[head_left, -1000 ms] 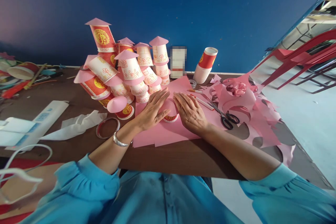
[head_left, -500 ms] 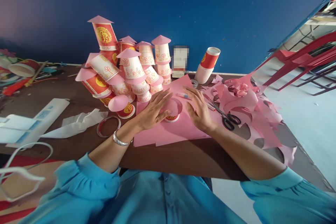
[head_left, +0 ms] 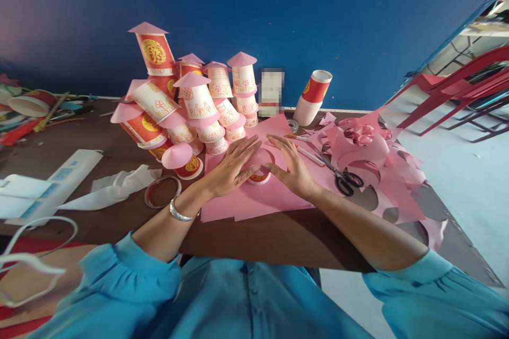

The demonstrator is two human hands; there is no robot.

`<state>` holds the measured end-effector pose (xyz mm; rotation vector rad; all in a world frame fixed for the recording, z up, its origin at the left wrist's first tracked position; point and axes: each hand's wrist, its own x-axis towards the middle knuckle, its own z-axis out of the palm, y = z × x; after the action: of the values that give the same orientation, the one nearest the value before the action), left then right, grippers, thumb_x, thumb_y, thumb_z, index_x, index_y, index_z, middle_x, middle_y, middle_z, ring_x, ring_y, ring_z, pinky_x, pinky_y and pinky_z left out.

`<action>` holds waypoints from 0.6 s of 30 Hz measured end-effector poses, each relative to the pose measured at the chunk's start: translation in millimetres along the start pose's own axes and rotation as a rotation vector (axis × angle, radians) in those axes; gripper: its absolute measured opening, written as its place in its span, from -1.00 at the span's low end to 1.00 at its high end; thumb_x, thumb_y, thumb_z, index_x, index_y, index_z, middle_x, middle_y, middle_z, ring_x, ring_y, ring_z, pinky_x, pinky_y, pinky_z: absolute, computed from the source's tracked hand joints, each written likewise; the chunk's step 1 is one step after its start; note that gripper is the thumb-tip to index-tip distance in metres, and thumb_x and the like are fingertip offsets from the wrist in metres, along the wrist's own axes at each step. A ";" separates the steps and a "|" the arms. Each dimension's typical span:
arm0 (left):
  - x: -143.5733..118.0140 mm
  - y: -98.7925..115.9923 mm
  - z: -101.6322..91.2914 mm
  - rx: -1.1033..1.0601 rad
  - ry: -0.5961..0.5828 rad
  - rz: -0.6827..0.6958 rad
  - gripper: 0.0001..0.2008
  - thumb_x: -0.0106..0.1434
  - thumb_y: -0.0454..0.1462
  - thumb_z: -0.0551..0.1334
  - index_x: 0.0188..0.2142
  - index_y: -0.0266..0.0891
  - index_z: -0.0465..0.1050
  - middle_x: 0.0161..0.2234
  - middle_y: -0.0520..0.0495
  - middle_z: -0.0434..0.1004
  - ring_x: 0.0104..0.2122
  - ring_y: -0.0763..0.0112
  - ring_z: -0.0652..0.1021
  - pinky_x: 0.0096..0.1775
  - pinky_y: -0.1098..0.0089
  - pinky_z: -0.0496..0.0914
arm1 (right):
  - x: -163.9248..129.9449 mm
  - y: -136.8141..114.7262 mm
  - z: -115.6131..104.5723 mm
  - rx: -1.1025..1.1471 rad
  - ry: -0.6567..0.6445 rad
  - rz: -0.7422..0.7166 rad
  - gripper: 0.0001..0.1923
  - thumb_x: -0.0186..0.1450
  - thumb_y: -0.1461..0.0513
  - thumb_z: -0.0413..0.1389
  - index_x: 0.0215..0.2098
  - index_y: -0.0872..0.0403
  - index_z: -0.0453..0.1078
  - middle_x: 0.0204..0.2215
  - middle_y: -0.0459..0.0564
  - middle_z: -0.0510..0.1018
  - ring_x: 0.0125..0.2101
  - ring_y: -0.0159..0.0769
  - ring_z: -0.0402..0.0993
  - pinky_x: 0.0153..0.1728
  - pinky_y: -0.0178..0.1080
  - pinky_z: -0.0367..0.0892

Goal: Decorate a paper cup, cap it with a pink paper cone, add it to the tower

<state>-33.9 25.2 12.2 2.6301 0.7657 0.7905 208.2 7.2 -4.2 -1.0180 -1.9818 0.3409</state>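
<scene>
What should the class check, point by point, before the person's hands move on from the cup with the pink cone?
1. Left hand rests against the pink cone: ok.
2. Right hand touches the cone's other side: ok.
3. The small cup stands on the pink paper sheet: ok.
4. Cone fixed firmly to the cup: cannot tell, fingers hide the joint.
5. Scissors lie apart from both hands, on the right: ok.
6. Stacked cup tower stands close behind the left hand, some cups tilted: not ok, easily knocked.
</scene>
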 end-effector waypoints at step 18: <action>-1.7 -7.5 -0.8 -0.313 -0.047 -0.207 0.20 0.12 0.22 0.44 0.51 -0.13 -0.16 0.43 -0.50 0.14 0.42 -0.25 0.27 0.31 -0.23 0.31 | -2.1 17.7 6.1 0.120 0.185 0.086 -0.73 0.54 0.15 -0.03 0.07 0.05 0.41 -0.01 0.16 0.58 -0.22 -0.19 0.61 -0.15 -0.11 0.54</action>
<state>-38.6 30.4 9.0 2.2442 0.8118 0.7221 213.4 17.6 -19.1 -1.0226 -1.7354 0.3935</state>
